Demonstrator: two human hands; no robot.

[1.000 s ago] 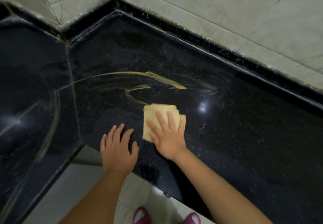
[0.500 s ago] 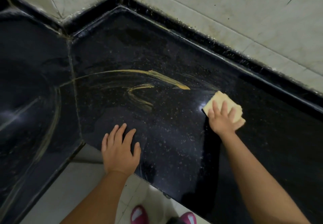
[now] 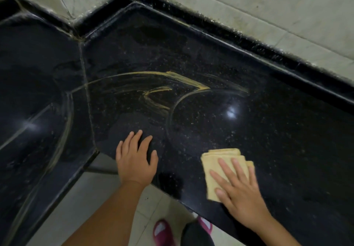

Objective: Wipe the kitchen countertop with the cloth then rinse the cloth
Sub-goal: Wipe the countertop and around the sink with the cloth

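Now the right hand [image 3: 239, 186] is pressing flat, fingers straight, on the folded yellow cloth [image 3: 216, 161], and it should be pushing firmly up over the yellow smears [image 3: 153, 98] on the black tabletop [image 3: 268, 140] while the left hand [image 3: 134, 159] is resting open, steadying.

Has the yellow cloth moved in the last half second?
Yes. The cloth, under the right hand, came from near the back wall toward the countertop's front edge.
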